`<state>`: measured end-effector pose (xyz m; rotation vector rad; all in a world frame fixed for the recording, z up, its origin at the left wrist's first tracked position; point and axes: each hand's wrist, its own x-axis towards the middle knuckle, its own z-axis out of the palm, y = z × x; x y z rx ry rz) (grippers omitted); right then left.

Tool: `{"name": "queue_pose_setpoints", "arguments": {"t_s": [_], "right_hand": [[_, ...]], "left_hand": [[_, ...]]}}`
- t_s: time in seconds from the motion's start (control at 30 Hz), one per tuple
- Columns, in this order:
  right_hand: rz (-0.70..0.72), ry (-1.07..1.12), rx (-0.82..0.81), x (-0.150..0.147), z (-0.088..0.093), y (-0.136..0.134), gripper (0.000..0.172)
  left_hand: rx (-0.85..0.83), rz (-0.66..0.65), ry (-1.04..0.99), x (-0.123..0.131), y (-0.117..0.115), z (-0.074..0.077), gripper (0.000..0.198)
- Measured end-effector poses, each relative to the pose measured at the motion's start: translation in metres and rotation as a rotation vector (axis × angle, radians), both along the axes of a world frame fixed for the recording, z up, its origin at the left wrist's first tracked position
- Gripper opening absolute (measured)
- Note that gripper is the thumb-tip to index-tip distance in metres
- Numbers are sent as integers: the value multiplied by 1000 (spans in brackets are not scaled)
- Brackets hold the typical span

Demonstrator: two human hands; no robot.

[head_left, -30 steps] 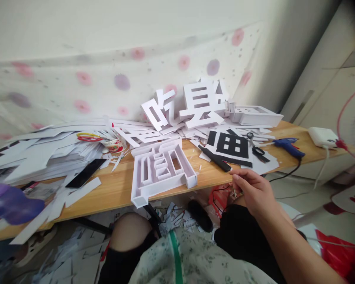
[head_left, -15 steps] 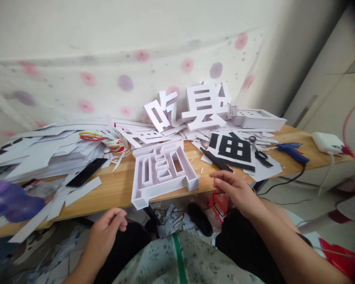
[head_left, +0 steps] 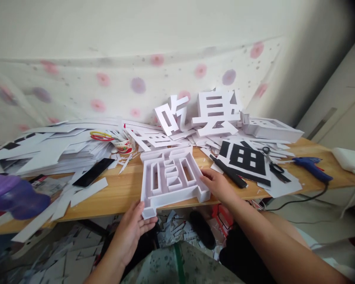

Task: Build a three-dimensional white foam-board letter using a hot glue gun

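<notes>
A white open-backed 3D character (head_left: pixel 175 196), built from thin board walls, lies at the table's front edge, its hollow side up. My left hand (head_left: pixel 133 225) grips its front left corner, thumb against the side and fingers beneath the overhanging part. At its right side, my right hand (head_left: pixel 216 184) has its fingers against the outer wall; the fingertips are partly hidden. Just right of that hand lie a black strip (head_left: pixel 229 171) and a black-and-white cut-out sheet (head_left: pixel 250 161). Scissors (head_left: pixel 276 167) and a blue glue gun (head_left: pixel 312 165) lie farther right.
Finished white characters (head_left: pixel 215 114) lean at the back against a dotted curtain (head_left: pixel 118 90). Stacked white board offcuts (head_left: pixel 56 154), a paper cup (head_left: pixel 126 146) and a black phone (head_left: pixel 93 172) occupy the left. A white box (head_left: pixel 347 159) stands far right. Scraps (head_left: pixel 176 228) litter the floor.
Both hands have moved to the white character, from apart to touching its left corner and right side. The view has shifted slightly, so the table's contents appear farther right.
</notes>
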<state>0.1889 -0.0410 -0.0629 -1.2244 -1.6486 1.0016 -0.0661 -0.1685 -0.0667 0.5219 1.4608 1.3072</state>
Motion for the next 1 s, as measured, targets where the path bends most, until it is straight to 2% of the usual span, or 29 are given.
{"name": "queue_pose_setpoints", "arguments": {"t_s": [0.17,0.3,0.47,0.57,0.63,0.73,0.8,0.87,0.9,1.0], "right_hand": [[-13,56,21,6,5,-22,30],[-16,125,12,13,8,-40,35],[-24,357,-160,28,10,-60,43],[72,490,-243,32,13,-69,57],[143,588,-239,31,16,-72,60],[115,683,-175,28,22,-75,61],[56,706,-109,27,25,-78,63],[15,713,-10,25,25,-83,65],[1,706,50,24,25,-86,66],[-31,605,177,15,22,-99,69]], "left_hand": [[86,39,-55,3,-18,-11,62],[99,55,-96,10,-36,-15,64],[140,105,-118,24,-58,-20,65],[178,99,-124,27,-69,-29,73],[198,95,-104,25,-75,-35,77],[208,45,24,15,-77,-40,80],[213,-31,166,5,-73,-37,79],[259,-76,317,-3,-67,-26,73],[293,-69,398,-6,-65,-18,68],[403,68,650,-3,-64,12,43]]}}
